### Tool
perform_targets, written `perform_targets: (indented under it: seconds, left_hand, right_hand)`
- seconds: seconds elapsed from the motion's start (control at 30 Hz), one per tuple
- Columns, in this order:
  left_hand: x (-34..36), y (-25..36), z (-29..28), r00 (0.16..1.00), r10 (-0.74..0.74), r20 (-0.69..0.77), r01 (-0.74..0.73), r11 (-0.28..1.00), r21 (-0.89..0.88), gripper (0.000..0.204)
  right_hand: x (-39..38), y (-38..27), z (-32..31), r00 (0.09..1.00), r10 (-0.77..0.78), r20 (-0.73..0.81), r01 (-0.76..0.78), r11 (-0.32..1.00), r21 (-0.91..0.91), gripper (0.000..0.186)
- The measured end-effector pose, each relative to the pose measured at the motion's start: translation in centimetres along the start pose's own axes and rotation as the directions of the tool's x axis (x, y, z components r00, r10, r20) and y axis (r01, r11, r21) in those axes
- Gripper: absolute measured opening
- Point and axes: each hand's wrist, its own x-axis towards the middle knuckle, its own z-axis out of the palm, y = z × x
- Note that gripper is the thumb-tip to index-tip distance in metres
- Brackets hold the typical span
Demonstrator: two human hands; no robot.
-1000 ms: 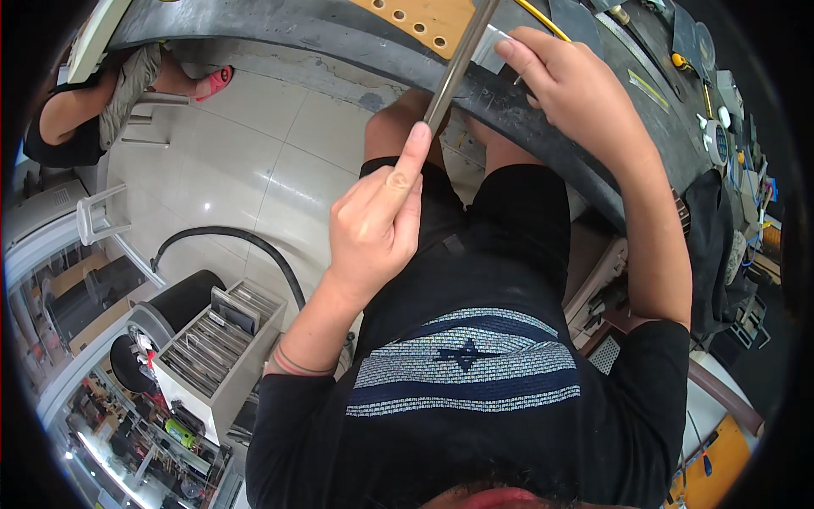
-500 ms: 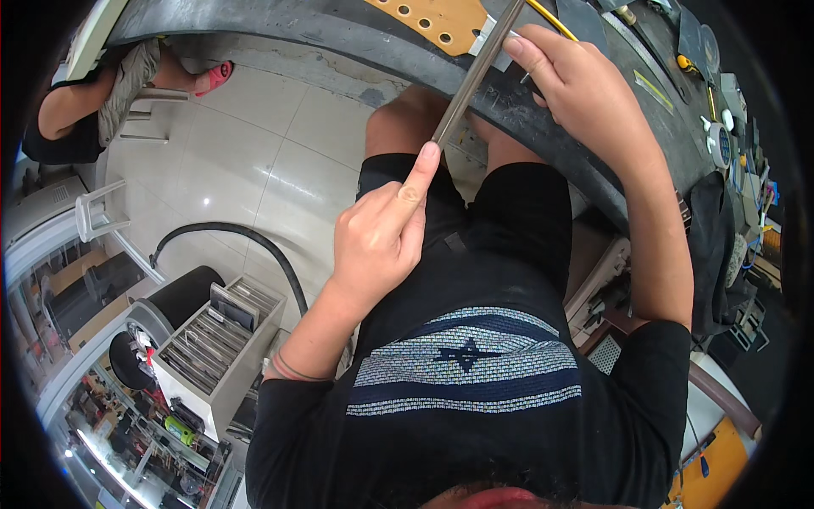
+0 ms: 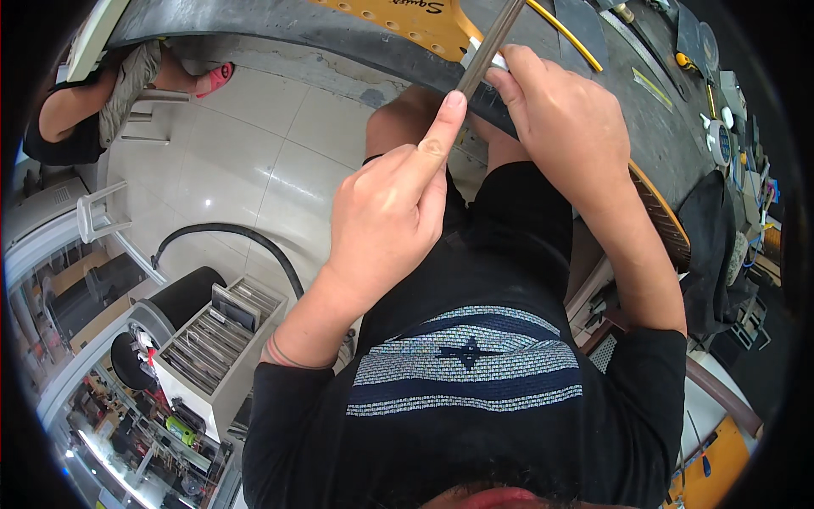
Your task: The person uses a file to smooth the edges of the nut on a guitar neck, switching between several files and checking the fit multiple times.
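Observation:
My left hand is closed round the lower end of a long, narrow metal file, its index finger stretched along the tool. The file slants up and away, crossing a white strip at the nut end of a guitar neck. The neck's amber headstock, with a row of round holes, lies at the top over the bench edge. My right hand is closed on the neck just beside the white strip, thumb close to the file. Beyond my right forearm the fretted part of the neck shows; my forearm hides the stretch between.
The dark workbench curves round in front, with a yellow rod, steel rulers and tools at right. Behind the bench at left sits another person. A black hose and a drawer unit stand on the left.
My left hand has pushed up and right with the file. My right hand has shifted downward slightly, and the neck has turned so more of the headstock and fretboard shows.

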Motion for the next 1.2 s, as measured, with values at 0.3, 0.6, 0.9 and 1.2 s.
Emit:
perform_targets:
  seconds: [0.3,0.6,0.9,1.2]
  left_hand:
    - [-0.1,-1.6,0.5,0.979,0.078,-0.187,-0.098,0.990,-0.098,0.066]
    - [-4.6,-3.5,1.4,0.990,0.064,-0.124,-0.074,0.994,-0.077,0.072]
    - [-6.5,-4.2,2.2,0.996,0.030,-0.079,-0.034,0.998,-0.046,0.075]
    - [-4.8,-2.6,1.2,0.999,0.011,-0.047,-0.013,0.999,-0.052,0.076]
  right_hand:
    - [1.2,1.2,-0.4,0.992,0.064,0.109,-0.079,0.987,0.137,0.037]
    - [3.4,4.1,-1.0,0.790,0.246,0.562,-0.551,0.688,0.472,0.051]
    - [3.0,3.7,-0.8,0.827,0.254,0.502,-0.484,0.776,0.405,0.049]
    - [1.6,1.5,-0.9,0.982,0.116,0.150,-0.141,0.975,0.174,0.044]
